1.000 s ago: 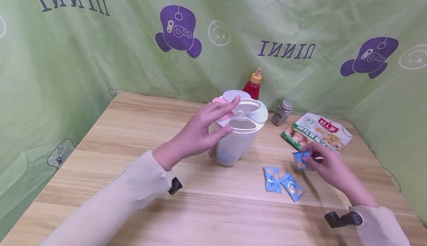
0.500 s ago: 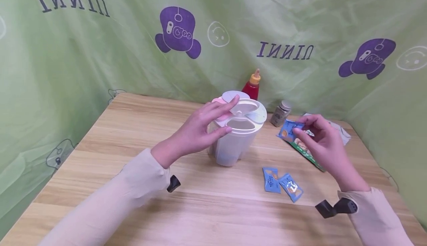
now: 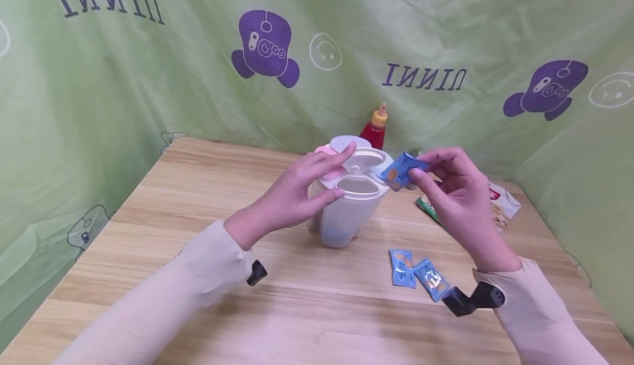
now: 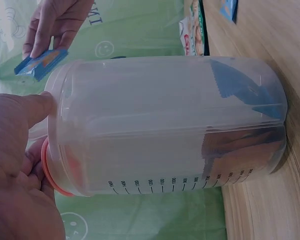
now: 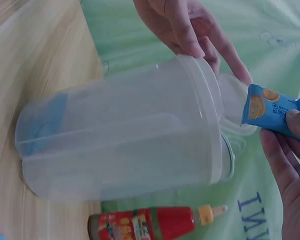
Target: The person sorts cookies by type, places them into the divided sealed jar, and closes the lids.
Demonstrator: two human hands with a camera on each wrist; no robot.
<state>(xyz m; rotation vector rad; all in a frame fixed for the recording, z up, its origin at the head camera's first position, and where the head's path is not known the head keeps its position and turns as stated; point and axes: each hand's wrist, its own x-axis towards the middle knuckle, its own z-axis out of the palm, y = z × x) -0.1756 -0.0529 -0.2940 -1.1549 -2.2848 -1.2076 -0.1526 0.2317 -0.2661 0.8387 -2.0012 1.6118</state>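
Observation:
A clear storage container (image 3: 346, 216) with a multi-flap lid stands upright on the table; one white flap (image 3: 365, 159) is raised above its opening. My left hand (image 3: 297, 189) rests on the lid, thumb at the rim and the outstretched index finger at the raised flap. Beside the opening, my right hand (image 3: 460, 200) pinches a small blue biscuit packet (image 5: 272, 109), printed with round biscuits, between thumb and fingers. Through the container wall, a blue packet (image 4: 247, 90) and a brown item (image 4: 245, 150) show at the bottom, in separate compartments. Two more blue packets, one left (image 3: 403, 269), one right (image 3: 431, 279), lie in front.
Behind the container stands a red sauce bottle (image 5: 155, 222) with a yellow cap. A printed food pouch (image 3: 502, 205) lies at the right, partly hidden by my right hand. A green printed curtain (image 3: 198, 79) hangs behind the wooden table (image 3: 198, 200).
My right hand has lifted the blue biscuit packet from near the pouch and carried it left to the container's opening. My left hand has stayed on the lid.

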